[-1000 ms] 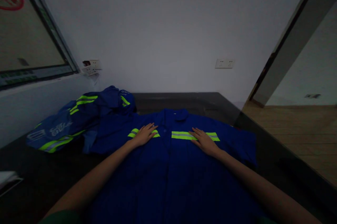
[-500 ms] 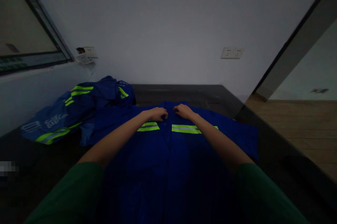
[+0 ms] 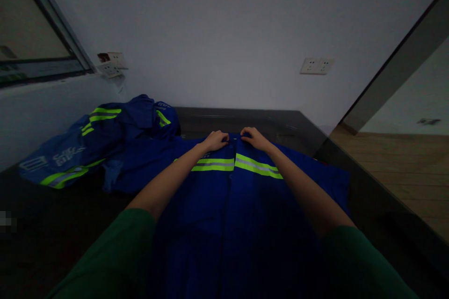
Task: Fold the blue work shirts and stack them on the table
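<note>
A blue work jacket (image 3: 210, 205) with yellow-green reflective strips lies spread out before me, front side up, its collar end away from me. My left hand (image 3: 216, 140) is closed in a pinch on the cloth near the collar, left of the front opening. On the opening's other side, my right hand (image 3: 254, 138) pinches the collar area with curled fingers. Between them the two front edges stand slightly apart at chest height, and the strips on each side do not quite line up. The jacket's lower part fades into shadow.
Crumpled blue garments (image 3: 129, 121) with reflective strips lie at the left, touching the jacket's sleeve. The dark table (image 3: 277, 123) meets a white wall (image 3: 217, 46) at the back. Wall sockets (image 3: 316, 66) are at right, more sockets (image 3: 112, 62) at left. Wooden floor (image 3: 393, 163) lies beyond the right edge.
Both hands have moved slightly away from me and to the right, up to the collar. The jacket's upper front has shifted, and its chest strips now sit closer together. The view has tilted slightly.
</note>
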A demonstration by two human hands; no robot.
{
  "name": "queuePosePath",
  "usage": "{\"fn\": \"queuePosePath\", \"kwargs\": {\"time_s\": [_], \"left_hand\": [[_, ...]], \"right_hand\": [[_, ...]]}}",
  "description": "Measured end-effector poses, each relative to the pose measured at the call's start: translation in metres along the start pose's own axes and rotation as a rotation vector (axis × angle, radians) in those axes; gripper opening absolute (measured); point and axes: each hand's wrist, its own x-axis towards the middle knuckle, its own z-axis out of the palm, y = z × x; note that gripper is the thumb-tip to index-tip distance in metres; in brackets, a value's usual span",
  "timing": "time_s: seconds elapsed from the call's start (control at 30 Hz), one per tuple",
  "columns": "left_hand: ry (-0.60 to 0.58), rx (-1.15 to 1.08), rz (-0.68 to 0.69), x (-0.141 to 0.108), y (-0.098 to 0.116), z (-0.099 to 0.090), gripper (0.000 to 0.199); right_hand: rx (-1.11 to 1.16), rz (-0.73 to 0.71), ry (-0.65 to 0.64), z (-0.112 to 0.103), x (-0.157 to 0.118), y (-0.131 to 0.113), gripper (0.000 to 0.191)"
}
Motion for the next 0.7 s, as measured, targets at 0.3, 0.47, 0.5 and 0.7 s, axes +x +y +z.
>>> {"fn": "queuePosePath", "kwargs": {"time_s": [0.3,0.47,0.5,0.7], "left_hand": [[0.112,-0.008,-0.145,0.015,0.011,0.037,0.012],[0.221,-0.026,-0.210,0.003,0.022,0.042,0.023],[0.241,-0.029,-0.217,0.000,0.024,0.041,0.028],[0.223,-0.059,-0.219,-0.030,0.042,0.031,0.019]], "right_hand": [[-0.047,0.147,0.024,0.040,0.011,-0.011,0.013],[-0.143,0.267,0.012,0.067,0.007,-0.017,0.011],[-0.152,0.278,0.012,0.068,0.007,-0.017,0.011],[-0.152,0.303,0.001,0.064,0.010,-0.014,0.012]]}}
